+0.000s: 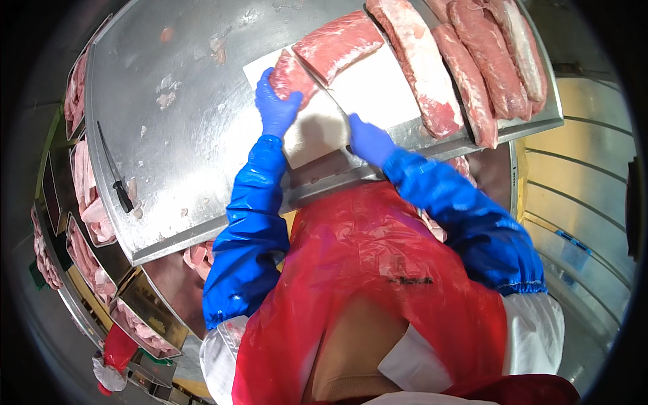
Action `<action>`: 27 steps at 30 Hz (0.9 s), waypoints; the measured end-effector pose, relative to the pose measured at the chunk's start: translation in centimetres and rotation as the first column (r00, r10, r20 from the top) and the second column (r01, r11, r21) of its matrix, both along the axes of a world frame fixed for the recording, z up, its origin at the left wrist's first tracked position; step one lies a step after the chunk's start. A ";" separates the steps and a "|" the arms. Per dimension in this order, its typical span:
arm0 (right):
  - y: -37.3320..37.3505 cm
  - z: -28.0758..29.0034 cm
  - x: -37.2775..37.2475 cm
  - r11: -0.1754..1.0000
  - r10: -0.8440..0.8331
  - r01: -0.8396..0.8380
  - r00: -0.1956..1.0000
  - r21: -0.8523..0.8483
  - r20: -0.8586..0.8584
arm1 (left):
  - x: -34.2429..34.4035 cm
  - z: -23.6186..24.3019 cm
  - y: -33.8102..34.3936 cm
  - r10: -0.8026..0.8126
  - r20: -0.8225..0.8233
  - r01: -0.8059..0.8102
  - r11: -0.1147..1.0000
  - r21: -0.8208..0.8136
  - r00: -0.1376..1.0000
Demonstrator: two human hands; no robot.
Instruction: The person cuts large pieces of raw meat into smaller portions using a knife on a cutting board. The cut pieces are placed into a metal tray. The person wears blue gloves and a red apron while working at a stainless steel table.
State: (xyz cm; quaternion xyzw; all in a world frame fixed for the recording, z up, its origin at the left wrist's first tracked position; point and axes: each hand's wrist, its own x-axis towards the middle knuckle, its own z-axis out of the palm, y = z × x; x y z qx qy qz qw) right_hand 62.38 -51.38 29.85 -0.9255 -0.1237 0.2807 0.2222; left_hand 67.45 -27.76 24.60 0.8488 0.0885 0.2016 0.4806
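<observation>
On a white cutting board (381, 91), my left hand (274, 109) in a blue glove is closed around the near-left side of a small piece of raw meat (293, 75). My right hand (371, 140), also gloved, grips a knife (335, 99) near the board's right front. Its thin blade slants away to the left, between the small piece and a larger slab of meat (339, 44). The handle is hidden in my fist. A narrow gap parts the two pieces. Right of the board lies a long pale strip of meat (418, 64).
Several more long meat cuts (486, 61) lie at the table's right end. A black-handled knife (123, 196) rests on the metal table (182, 121) at left. Trays of meat (84, 182) stand beyond the left edge. Another person's red-clad part (119, 349) shows at lower left.
</observation>
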 end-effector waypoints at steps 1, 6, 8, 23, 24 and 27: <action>-1.7 0.1 -2.2 0.999 -0.004 0.004 1.000 -0.034 0.008 | 0.6 -0.1 1.1 0.015 0.016 -0.015 1.000 0.000 1.000; -9.8 2.8 -8.2 0.967 -0.136 0.101 0.981 0.232 0.141 | 1.9 1.8 7.7 -0.407 -0.129 0.316 0.841 -0.438 0.904; -12.1 4.4 -8.9 0.909 -0.310 0.226 0.928 0.350 0.205 | -0.1 4.0 5.3 -0.663 -0.110 0.406 0.571 -0.713 0.740; -24.3 6.1 -4.3 0.363 -0.843 0.725 0.523 0.584 -0.126 | 22.5 7.5 -1.7 -0.596 -0.490 0.319 0.781 -0.536 0.636; -22.6 5.1 -3.0 0.393 -0.802 0.691 0.581 0.607 -0.142 | 23.2 6.3 -2.3 -0.580 -0.490 0.337 0.799 -0.499 0.650; -17.7 4.4 1.9 0.345 -0.610 0.706 0.669 0.618 -0.424 | 22.9 5.5 -1.9 -0.516 -0.519 0.330 0.849 -0.412 0.682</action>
